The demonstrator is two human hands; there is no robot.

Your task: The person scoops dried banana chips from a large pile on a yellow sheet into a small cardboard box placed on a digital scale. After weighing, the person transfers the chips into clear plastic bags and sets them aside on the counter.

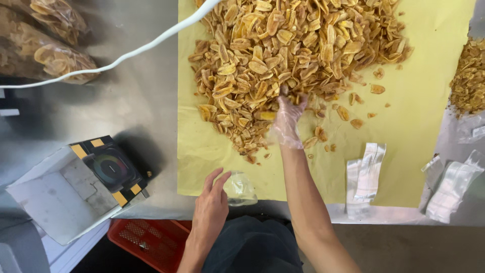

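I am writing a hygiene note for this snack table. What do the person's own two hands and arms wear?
The right hand wears a thin, clear, loose plastic glove that ends at the wrist. The forearm above it is bare, with no sleeve in view. The left hand has no glove, and its forearm is bare too. No watch, ring or band shows on either.

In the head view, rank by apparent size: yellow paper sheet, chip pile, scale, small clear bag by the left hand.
1. Yellow paper sheet
2. Chip pile
3. Scale, though it may sit nearer the camera
4. Small clear bag
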